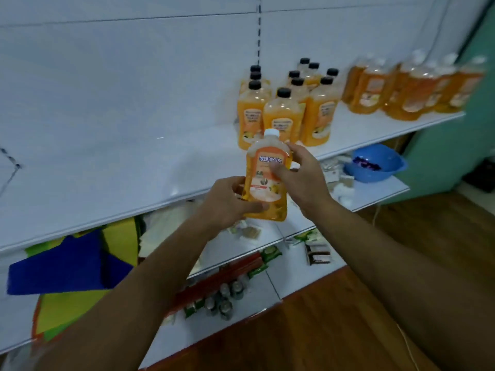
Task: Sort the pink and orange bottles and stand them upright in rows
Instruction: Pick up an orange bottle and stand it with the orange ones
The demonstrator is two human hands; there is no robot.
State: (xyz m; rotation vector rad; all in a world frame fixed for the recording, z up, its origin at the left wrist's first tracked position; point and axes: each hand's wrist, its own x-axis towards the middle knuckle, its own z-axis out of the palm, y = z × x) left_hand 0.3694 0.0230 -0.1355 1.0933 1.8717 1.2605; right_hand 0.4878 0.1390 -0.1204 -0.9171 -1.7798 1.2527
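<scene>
An orange bottle (267, 178) with a white cap was held upright in front of the shelf (134, 167), gripped by the left hand (227, 202) low down and the right hand (300, 172) across its label, which was partly covered. The white-capped bottles (412, 87) at the far right were blurred; the black-capped bottles (289, 108) stood upright.

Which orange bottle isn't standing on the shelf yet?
The white-capped orange bottle held in front of the shelf, gripped by the left hand and right hand. The black-capped bottles and other white-capped bottles stand on the shelf.
</scene>
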